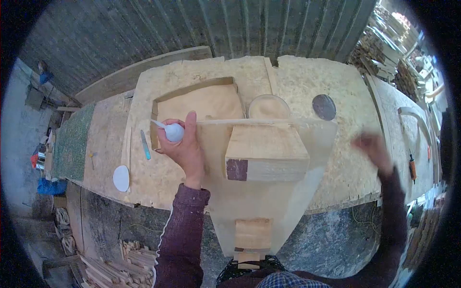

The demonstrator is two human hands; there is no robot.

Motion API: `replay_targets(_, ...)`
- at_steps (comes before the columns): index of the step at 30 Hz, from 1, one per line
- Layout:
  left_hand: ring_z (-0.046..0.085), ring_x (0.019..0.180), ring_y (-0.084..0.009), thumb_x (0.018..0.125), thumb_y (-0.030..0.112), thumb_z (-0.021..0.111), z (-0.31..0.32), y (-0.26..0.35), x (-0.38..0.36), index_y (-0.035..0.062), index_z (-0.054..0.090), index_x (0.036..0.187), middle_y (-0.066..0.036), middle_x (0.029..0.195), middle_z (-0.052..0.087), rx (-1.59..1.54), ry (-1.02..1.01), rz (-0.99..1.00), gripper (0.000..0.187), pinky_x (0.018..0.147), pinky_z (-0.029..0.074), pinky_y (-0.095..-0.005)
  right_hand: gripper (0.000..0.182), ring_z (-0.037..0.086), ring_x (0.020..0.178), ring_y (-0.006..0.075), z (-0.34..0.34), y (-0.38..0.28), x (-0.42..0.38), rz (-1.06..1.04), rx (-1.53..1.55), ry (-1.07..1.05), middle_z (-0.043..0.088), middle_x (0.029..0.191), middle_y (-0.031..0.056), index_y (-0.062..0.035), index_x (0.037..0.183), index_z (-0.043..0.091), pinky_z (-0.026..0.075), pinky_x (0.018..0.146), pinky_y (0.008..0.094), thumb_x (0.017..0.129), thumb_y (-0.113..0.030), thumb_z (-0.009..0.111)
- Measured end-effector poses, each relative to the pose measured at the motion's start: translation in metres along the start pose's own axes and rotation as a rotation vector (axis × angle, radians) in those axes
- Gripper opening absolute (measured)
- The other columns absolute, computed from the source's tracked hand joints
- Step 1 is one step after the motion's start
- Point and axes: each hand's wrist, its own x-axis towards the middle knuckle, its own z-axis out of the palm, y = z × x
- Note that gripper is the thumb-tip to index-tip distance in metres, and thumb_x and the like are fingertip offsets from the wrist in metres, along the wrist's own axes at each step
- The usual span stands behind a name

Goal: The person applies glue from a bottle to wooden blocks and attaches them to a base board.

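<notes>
My left hand [185, 146] is wrapped round a small white squeeze bottle [174, 132] with a thin nozzle pointing left, at the top left corner of a pale board [240, 197]. My right hand [372, 149] is in the air to the right of the board, blurred, and its fingers cannot be made out. On the board sits a wooden block [266, 144] with a dark patch on its front left. Behind it are a box of fine sawdust-like powder [206, 102] and a round dish of similar powder [269, 106].
A dark round disc [324, 106] lies on the bench [350, 86] at the right. At the left are a teal-handled tool [146, 145] and a white oval piece [121, 178]. A screwdriver-like tool [412, 169] and a curved wooden piece [417, 117] lie far right.
</notes>
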Motion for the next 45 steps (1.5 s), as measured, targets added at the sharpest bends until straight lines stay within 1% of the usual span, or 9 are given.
replay_targets(2,0.044,0.068,-0.0061,0.078,0.013,0.075,0.000,-0.001,-0.001,0.0087,0.048,0.084,0.004,0.076,0.048,-0.006,0.002,-0.018,0.028,0.060,0.038,-0.0213,0.012,0.056,0.066,0.0159,-0.006,-0.056,0.090,-0.350,-0.371,0.149,0.056,0.068,0.0098,-0.0028,0.072,0.062,0.042,0.061,0.0298,0.078,-0.011,0.068)
replay_targets(4,0.045,0.069,-0.0063,0.078,0.011,0.075,-0.001,-0.006,0.001,0.0086,0.049,0.085,0.003,0.078,0.048,0.041,0.009,0.022,0.027,0.062,0.039,-0.0209,0.013,0.052,0.075,0.0240,0.036,-0.072,0.173,-0.798,-0.354,0.185,0.054,0.069,0.0080,-0.0085,0.074,0.067,0.040,0.069,0.0347,0.076,-0.021,0.071)
replay_targets(7,0.045,0.068,-0.0057,0.078,0.010,0.074,-0.001,-0.011,0.004,0.0085,0.047,0.086,0.002,0.079,0.048,0.101,0.021,0.058,0.028,0.061,0.039,-0.0201,0.014,0.052,0.087,0.0258,0.126,-0.073,0.269,-1.033,-0.440,0.053,0.054,0.081,0.0053,-0.0163,0.077,0.070,0.043,0.075,0.0396,0.069,-0.028,0.072)
replay_targets(15,0.047,0.074,-0.0079,0.080,0.007,0.072,-0.003,-0.023,0.006,0.0081,0.047,0.089,0.001,0.080,0.050,0.119,0.041,0.055,0.026,0.070,0.040,-0.0211,0.019,0.049,0.096,0.0250,0.276,-0.060,0.305,-0.986,-0.619,-0.014,0.056,0.085,0.0023,-0.0192,0.077,0.071,0.038,0.081,0.0381,0.061,-0.030,0.075)
replay_targets(23,0.048,0.076,-0.0086,0.081,0.007,0.070,-0.004,-0.023,0.005,0.0085,0.048,0.089,0.001,0.081,0.051,0.112,0.031,0.069,0.024,0.074,0.042,-0.0228,0.018,0.049,0.100,0.0204,0.293,-0.067,0.301,-0.865,-1.001,-0.098,0.059,0.087,0.0032,-0.0143,0.071,0.068,0.035,0.081,0.0366,0.058,-0.023,0.077)
replay_targets(27,0.049,0.076,-0.0089,0.081,0.007,0.071,-0.003,-0.022,0.005,0.0080,0.049,0.088,0.000,0.082,0.052,0.074,0.030,0.050,0.023,0.074,0.042,-0.0229,0.014,0.053,0.093,0.0194,0.264,-0.068,0.298,-0.863,-0.812,-0.194,0.060,0.084,0.0029,-0.0166,0.072,0.069,0.035,0.079,0.0385,0.062,-0.023,0.076)
replay_targets(31,0.050,0.077,-0.0090,0.081,0.006,0.071,-0.007,-0.022,0.006,0.0071,0.049,0.087,0.000,0.083,0.053,0.104,0.007,0.055,0.022,0.072,0.043,-0.0229,0.023,0.057,0.083,0.0200,0.159,-0.117,0.264,-0.856,-0.032,-0.447,0.061,0.079,0.0049,-0.0061,0.074,0.069,0.040,0.078,0.0349,0.067,-0.027,0.075)
replay_targets(38,0.049,0.074,-0.0080,0.079,0.006,0.073,-0.010,-0.020,0.005,0.0064,0.050,0.086,-0.001,0.081,0.054,0.212,0.044,0.019,0.024,0.071,0.043,-0.0226,0.012,0.058,0.078,0.0144,0.065,-0.183,0.128,-0.650,0.043,-0.694,0.061,0.080,0.0045,-0.0016,0.073,0.064,0.043,0.069,0.0269,0.073,-0.011,0.071)
replay_targets(45,0.049,0.071,-0.0073,0.076,0.011,0.077,-0.005,-0.024,0.002,0.0064,0.051,0.083,0.000,0.078,0.054,0.133,0.060,0.065,0.027,0.066,0.043,-0.0209,0.013,0.059,0.078,0.0160,0.078,-0.175,0.078,-0.771,-0.114,-0.367,0.062,0.089,0.0069,-0.0025,0.077,0.065,0.045,0.069,0.0249,0.066,-0.004,0.074)
